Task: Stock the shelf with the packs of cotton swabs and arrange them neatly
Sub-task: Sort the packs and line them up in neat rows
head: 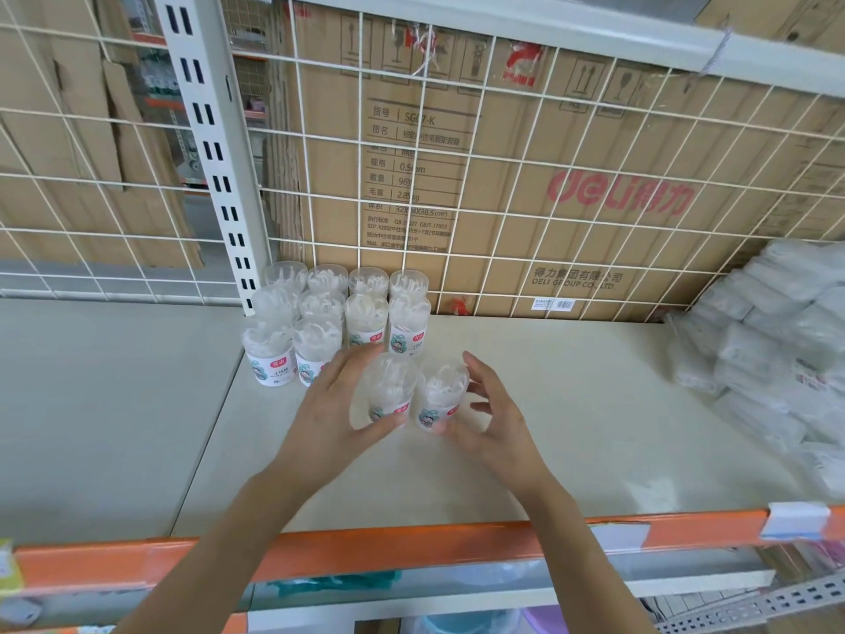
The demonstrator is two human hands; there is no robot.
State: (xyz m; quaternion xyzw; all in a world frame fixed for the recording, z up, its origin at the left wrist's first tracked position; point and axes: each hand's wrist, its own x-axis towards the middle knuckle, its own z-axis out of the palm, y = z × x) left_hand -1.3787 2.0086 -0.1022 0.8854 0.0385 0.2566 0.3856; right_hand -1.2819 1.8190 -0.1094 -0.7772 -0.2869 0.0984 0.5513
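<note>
Two clear round packs of cotton swabs stand side by side on the shelf [571, 427]. My left hand [338, 414] grips the left pack [386, 388], thumb in front and fingers behind it. My right hand [491, 418] curls around the right pack [442, 395], thumb at its base, fingers spread beside it. Just behind, several more packs [340, 308] stand in neat rows against the wire back, white labels facing forward.
A slotted white upright [215, 153] rises behind the rows on the left. A wire grid [548, 176] with cardboard boxes behind it closes the back. A pile of plastic-wrapped white packets [772, 359] fills the shelf's right end. An orange rail [411, 549] edges the front.
</note>
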